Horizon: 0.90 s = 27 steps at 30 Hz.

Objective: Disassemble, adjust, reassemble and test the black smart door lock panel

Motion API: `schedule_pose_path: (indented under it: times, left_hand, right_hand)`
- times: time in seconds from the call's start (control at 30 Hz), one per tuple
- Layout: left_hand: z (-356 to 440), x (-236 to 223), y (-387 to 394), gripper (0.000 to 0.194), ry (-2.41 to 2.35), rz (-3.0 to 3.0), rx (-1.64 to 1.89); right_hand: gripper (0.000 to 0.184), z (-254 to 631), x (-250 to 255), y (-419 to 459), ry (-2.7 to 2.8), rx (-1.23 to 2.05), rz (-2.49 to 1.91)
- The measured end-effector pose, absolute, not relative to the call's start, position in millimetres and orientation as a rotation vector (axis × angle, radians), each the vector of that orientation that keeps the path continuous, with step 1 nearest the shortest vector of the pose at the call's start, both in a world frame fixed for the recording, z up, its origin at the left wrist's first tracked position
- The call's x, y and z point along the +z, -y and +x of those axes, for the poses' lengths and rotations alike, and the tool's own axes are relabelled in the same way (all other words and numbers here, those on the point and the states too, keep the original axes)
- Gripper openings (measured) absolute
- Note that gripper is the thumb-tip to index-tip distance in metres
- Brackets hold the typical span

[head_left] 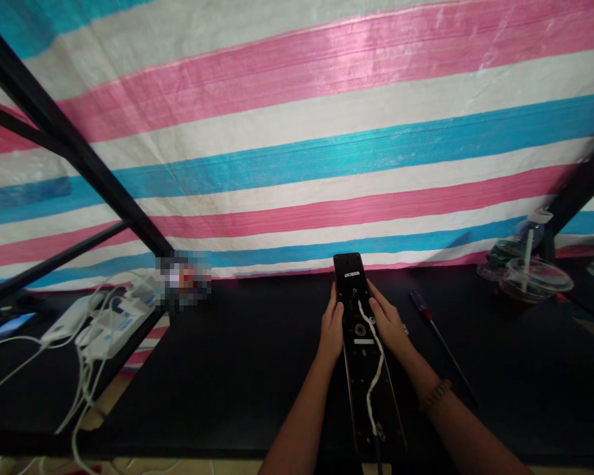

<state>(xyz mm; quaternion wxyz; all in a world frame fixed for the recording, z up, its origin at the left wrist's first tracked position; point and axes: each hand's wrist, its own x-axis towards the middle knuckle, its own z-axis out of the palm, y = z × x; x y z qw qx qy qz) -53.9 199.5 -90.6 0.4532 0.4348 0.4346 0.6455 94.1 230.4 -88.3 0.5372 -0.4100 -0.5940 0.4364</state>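
A long, narrow black panel [359,366] with small screws and pale labels on its face slants toward me over the table. A white wrapped cable [379,359] runs down its middle, with a dark lead at the near end. My left hand [332,330] closes on the panel's left edge, thumb on top. On the opposite edge, my right hand [390,324] grips it the same way, thumb on the face. Just right of that hand lies a screwdriver [420,302] with a dark purple handle and a long shaft. The panel's underside and several fingertips are hidden.
The black table [228,369] ends at a striped plastic sheet [327,158]. White power strips [116,330] with tangled cables lie at left. Back right are a clear plastic cup [534,280] with a straw and a bottle [537,227]. A black frame post [94,171] slants at left.
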Motion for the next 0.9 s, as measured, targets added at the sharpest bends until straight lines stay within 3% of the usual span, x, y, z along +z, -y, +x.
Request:
schedule_pose_path:
  times: [0.53, 0.9]
  left_hand:
    - [-54.3, -89.0, -200.9, 0.056, -1.111, 1.077, 1.588]
    - [-58.2, -95.1, -205.8, 0.055, -1.129, 1.04, 1.569]
  right_hand:
    - [0.059, 100.4, -88.1, -230.3, 1.582, 0.903, -1.196]
    - [0.05, 102.3, -87.4, -234.1, 1.652, 0.92, -1.232]
